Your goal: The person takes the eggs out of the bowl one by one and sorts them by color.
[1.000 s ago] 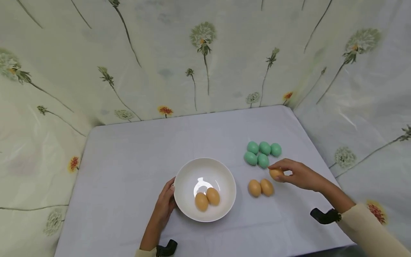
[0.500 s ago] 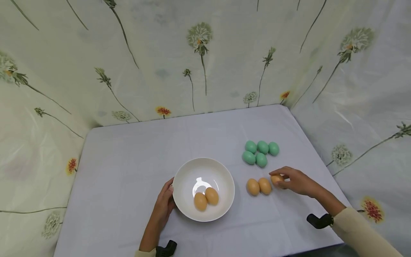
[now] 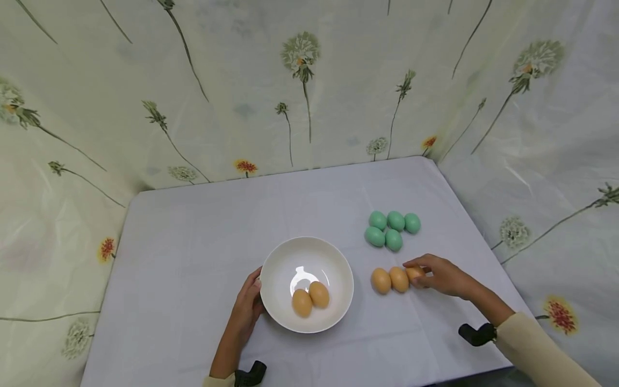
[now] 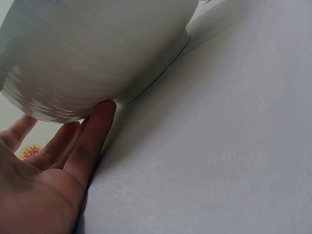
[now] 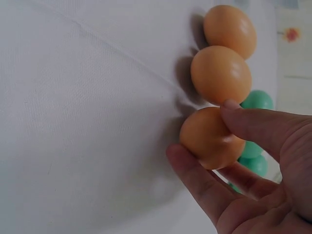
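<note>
A white bowl (image 3: pixel 275 258) stands mid-table with two brown eggs (image 3: pixel 310 299) inside. At its left side my left hand (image 3: pixel 249 306) holds it, thumb by the rim; the left wrist view has fingertips (image 4: pixel 105 109) against the bowl's outer wall (image 4: pixel 107 53). Right of the bowl, two more brown eggs (image 3: pixel 389 280) lie side by side on the cloth. My right hand (image 3: pixel 442 275) pinches a third brown egg (image 5: pixel 209 139) at the right end of that row, between thumb (image 5: pixel 239 117) and fingers. That egg is low, close against its neighbour; whether it bears on the cloth I cannot tell.
Several green eggs (image 3: pixel 393 230) sit grouped in two rows behind the brown ones. A pale cloth (image 3: pixel 203 231) covers the table, and a flower-printed curtain (image 3: pixel 348 86) rises along its back and sides.
My right hand has brought its egg down and leftward, to the end of the brown row. The left hand and bowl keep their place; the head view has shifted slightly.
</note>
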Available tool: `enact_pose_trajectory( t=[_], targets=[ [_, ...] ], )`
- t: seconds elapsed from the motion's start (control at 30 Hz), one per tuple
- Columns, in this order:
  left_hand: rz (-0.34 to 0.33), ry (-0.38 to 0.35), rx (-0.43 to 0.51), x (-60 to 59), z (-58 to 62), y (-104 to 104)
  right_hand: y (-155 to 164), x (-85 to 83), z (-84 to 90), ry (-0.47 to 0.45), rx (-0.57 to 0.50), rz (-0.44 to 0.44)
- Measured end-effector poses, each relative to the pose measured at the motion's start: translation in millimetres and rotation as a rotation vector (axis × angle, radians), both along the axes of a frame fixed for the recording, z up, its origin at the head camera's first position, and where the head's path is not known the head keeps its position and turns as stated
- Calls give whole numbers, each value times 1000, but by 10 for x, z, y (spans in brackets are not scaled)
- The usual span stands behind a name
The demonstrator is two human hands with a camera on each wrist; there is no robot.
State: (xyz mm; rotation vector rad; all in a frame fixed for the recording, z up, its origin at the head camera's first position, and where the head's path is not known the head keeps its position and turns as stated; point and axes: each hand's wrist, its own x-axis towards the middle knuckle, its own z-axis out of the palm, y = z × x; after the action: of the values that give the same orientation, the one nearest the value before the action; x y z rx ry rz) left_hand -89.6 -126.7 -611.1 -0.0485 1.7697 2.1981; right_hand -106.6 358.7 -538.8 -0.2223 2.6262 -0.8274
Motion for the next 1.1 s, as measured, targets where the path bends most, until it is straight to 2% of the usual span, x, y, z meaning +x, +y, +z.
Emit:
enact_pose_trajectory(
  t=[0.27, 0.57, 0.73, 0.87, 0.97, 1.1],
  targets=[
    [-8, 9, 3, -2, 4, -1, -23, 1, -1, 41, 30, 36],
    [-10, 2, 19, -9, -14, -4, 11, 16, 55, 27, 1, 55],
    [-14, 6, 19, -8, 0, -13, 58, -7, 201, 16, 2, 47],
    [-12, 6, 24, -5, 11, -22, 60, -63, 356, 63, 47, 36],
    [-7, 1, 36, -4, 15, -20, 5, -131, 485, 112, 51, 59],
    [-10, -7, 37, -2, 19, -10, -158, -233, 662, 121, 4, 101]
  ],
)
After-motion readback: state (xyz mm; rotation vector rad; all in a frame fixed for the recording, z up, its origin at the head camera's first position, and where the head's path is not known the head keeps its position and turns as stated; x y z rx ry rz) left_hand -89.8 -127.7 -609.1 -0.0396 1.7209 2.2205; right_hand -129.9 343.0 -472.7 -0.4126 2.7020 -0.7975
